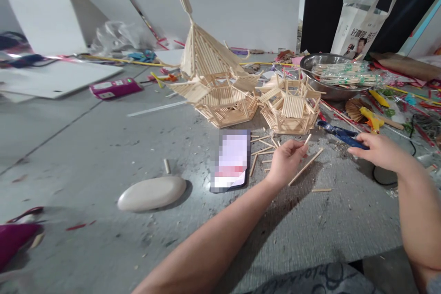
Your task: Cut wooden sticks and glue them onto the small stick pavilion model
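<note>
My left hand [287, 161] is closed, pinching a short wooden stick [308, 138] that points up from the fingertips. To its right, my right hand [379, 150] grips a pair of blue-handled pliers [339, 134], jaws directed left and away from me. A longer wooden stick [306, 166] lies beside my left hand, and a short piece [322, 189] rests nearer to me. Several cut sticks [254, 165] are scattered left of that hand. Beyond it stands a small six-sided stick model [289, 105]; a larger one with a tall pointed roof [213, 55] is at its left.
A phone [232, 156] with a lit screen lies left of my hands, near a pale rounded case [153, 194]. At the back right, a metal bowl [310, 87] contains wrapped sticks. A yellow glue gun [372, 118] and a white bag [358, 23] are also there.
</note>
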`<state>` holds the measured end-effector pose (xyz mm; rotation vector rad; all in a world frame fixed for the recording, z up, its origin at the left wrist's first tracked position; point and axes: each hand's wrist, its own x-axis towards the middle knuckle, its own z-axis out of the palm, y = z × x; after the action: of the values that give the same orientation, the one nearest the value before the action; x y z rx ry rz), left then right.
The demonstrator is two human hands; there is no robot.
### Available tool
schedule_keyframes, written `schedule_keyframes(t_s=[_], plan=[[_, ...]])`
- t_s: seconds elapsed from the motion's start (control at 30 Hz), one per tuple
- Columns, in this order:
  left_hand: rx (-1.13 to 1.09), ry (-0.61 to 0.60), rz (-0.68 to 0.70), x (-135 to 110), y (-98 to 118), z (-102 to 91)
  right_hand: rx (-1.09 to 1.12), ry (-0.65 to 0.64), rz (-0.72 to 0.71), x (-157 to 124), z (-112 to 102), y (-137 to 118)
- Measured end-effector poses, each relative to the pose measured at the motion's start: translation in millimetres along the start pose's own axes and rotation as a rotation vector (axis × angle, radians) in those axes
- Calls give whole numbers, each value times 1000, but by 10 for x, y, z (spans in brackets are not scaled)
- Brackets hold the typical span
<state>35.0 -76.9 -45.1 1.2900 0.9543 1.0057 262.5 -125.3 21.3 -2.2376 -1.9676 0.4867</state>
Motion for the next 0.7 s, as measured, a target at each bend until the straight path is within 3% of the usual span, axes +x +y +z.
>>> schedule_keyframes(t_s=[0.17,0.3,0.4,0.47,0.6,0.7], plan=[[-49,-10,210,-17,1,1,600,-175,-98,-207,-102,13],[-149,-61,187,-51,34,17,1012,-310,-228,-186,38,-50],[-230,-87,58,-80,63,39,1217,-297,-247,-93,202,-147],[-276,-42,-1,-102,76,58,1289,-253,-246,-25,321,-226],[-282,86,-4,-149,68,100,1363,-136,-244,64,552,-379],[-276,99,-22,-172,59,122,1462,-147,-258,62,653,-472]])
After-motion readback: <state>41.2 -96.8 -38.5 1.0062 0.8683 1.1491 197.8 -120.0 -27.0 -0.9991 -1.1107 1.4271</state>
